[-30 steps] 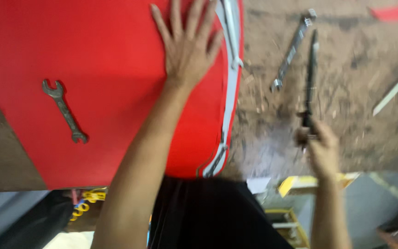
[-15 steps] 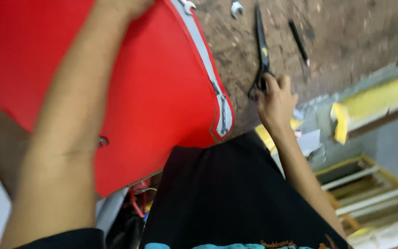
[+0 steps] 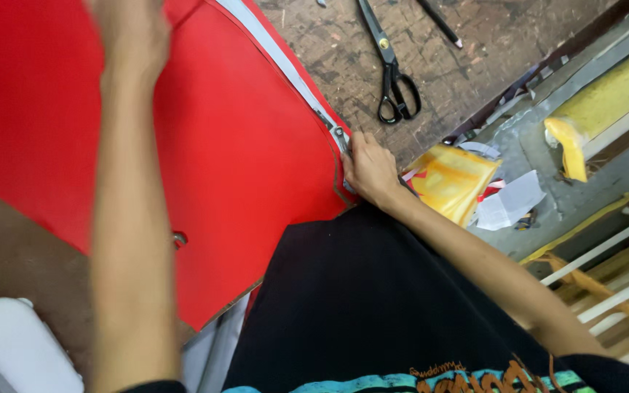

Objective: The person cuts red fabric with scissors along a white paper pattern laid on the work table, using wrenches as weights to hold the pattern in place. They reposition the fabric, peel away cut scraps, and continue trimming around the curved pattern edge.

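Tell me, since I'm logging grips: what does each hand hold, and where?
The right hand pinches the red sheet at its grey-trimmed edge, near the corner. The left hand lies on the sheet, blurred; no grip can be told.

Single head view, looking steeply down from above the person's chest. Close range: worktable (image 3: 475,44) far, own torso near, floor clutter at right. No second view to overlap.
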`<state>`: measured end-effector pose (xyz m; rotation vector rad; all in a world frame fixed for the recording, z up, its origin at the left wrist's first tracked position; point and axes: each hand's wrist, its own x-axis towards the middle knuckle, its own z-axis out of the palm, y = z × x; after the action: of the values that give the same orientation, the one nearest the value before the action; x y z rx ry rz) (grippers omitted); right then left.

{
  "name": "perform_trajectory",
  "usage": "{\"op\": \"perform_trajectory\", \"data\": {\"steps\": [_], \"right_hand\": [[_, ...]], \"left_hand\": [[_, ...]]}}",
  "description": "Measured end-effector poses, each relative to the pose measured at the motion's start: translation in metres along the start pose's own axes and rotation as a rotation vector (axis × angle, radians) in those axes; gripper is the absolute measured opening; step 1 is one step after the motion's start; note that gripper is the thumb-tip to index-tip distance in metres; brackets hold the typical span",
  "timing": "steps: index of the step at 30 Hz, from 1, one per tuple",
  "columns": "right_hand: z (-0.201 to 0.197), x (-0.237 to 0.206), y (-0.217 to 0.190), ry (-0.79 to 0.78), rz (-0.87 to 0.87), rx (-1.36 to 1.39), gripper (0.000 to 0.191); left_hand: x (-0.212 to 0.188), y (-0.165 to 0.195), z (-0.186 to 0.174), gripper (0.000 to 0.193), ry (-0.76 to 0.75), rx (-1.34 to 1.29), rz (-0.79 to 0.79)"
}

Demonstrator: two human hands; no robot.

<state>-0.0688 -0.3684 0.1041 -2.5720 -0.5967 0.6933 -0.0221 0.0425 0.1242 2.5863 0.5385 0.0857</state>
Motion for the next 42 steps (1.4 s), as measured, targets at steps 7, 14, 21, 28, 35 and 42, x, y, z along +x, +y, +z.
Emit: {"op": "perform_trajectory", "data": {"steps": [7, 14, 21, 28, 35, 42], "right_hand": [[0.011, 0.003, 0.018, -0.019, -0.066, -0.05, 0.03], [-0.051, 0.041, 0.029, 0.092, -0.334, 0.193, 0.035], [-0.184, 0.179, 0.107, 0.428, -0.391, -0.161, 0.029], [-0.247, 0.249, 0.161, 0.251, -0.434, -0.023, 0.02], [-0.223, 0.21, 0.115, -0.073, -0.518, 0.253, 0.05], [-0.167, 0.144, 0.017, -0.902, -0.529, 1.0, 0.061]], "left_hand": [[-0.138, -0.023, 0.03, 0.027, 0.308, -0.125, -0.38], [-0.14, 0.083, 0.073, 0.055, 0.068, 0.189, 0.326], [-0.069, 0.152, 0.101, 0.042, -0.437, 0.321, 0.55], [-0.045, 0.178, 0.094, 0.013, -0.588, 0.486, 0.567], [-0.055, 0.268, -0.019, 0.041, -0.752, -0.338, -0.055], [-0.077, 0.311, -0.078, 0.052, 0.182, -1.123, -0.136]]}}
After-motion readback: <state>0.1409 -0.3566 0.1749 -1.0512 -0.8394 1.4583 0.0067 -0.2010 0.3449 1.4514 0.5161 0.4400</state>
